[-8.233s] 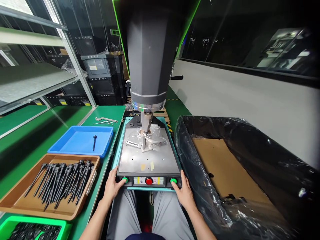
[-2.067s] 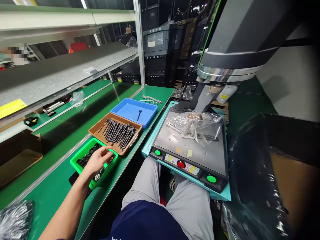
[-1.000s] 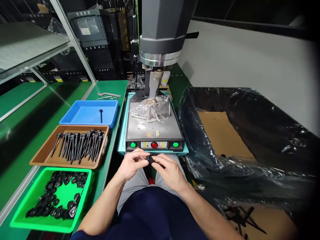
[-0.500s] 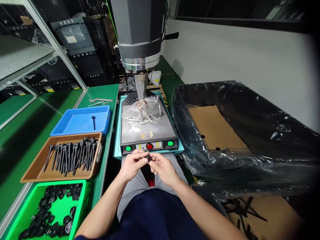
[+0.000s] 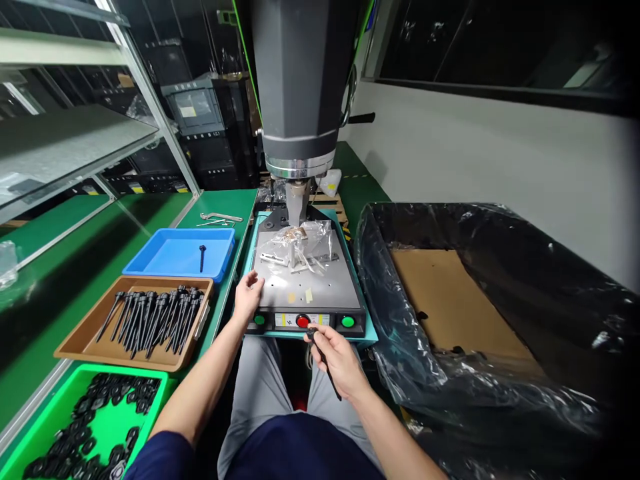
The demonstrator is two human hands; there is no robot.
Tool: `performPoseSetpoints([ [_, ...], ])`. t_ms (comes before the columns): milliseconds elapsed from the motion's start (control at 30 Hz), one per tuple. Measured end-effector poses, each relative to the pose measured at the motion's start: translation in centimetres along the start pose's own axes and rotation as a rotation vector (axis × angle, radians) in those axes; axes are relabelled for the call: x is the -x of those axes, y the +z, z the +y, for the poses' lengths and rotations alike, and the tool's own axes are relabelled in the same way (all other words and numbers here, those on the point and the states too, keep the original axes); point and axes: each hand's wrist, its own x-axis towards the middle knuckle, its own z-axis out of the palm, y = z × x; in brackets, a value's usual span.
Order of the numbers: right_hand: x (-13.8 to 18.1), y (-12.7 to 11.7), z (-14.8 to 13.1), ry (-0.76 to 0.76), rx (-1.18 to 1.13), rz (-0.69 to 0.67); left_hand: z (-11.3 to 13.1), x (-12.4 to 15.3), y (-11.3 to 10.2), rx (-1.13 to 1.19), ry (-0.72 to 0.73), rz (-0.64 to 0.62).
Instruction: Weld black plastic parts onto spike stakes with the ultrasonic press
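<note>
My right hand (image 5: 340, 360) grips a black plastic rod with a wide head (image 5: 326, 365), its shaft slanting down toward my wrist. It is in front of the machine's control panel, close to the red button (image 5: 303, 321). Over the left edge of the machine's metal plate (image 5: 280, 290), my left hand (image 5: 249, 293) is raised with loosely bent fingers and nothing visible in them. Similar black rods (image 5: 150, 320) lie side by side in the brown tray (image 5: 70, 343). One more rod (image 5: 202, 257) is in the blue tray (image 5: 160, 250).
A green bin (image 5: 103, 430) of small black parts stands front left. The machine's grey head (image 5: 300, 73) hangs above a plastic-wrapped fixture (image 5: 295, 250). To my right is a large box lined with black plastic (image 5: 400, 320), with cardboard (image 5: 450, 300) inside. A wrench (image 5: 223, 217) lies behind the trays.
My hands were together in front of the panel and have separated. My left hand moved forward and left to the plate's edge; my right hand keeps the rod. The view has tilted up.
</note>
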Motion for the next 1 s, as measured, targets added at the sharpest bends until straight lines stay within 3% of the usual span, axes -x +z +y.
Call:
performPoseSetpoints([
  [100,-0.6,-0.1,0.0,-0.017,0.021,-0.046,0.0,-4.3,0.4,0.086,-0.082,-0.022],
  [200,-1.3,0.1,-0.1,-0.037,0.041,-0.078,0.1,-5.8,1.2,0.158,-0.121,-0.101],
  [433,-4.7,-0.4,-0.3,-0.022,-0.031,0.037,1.2,-4.2,0.6,0.278,-0.178,-0.27],
  [600,-10.5,-4.5,-2.9,-0.188,-0.182,0.32,3.5,-2.8,-1.1,0.656,-0.302,-0.425],
  [667,-13.2,-6.1,-4.5,-0.2,-0.208,0.374,4.1,-2.6,-1.4,0.797,-0.362,-0.46],
  [833,-18.4,-7.4,-7.0,-0.064,-0.135,0.27,5.2,-3.0,-1.8,1.01,-0.473,-0.473],
  [1000,-20.1,-4.7,-6.4,0.039,0.022,0.048,5.9,-3.6,-2.1,1.152,-0.534,-0.513],
])
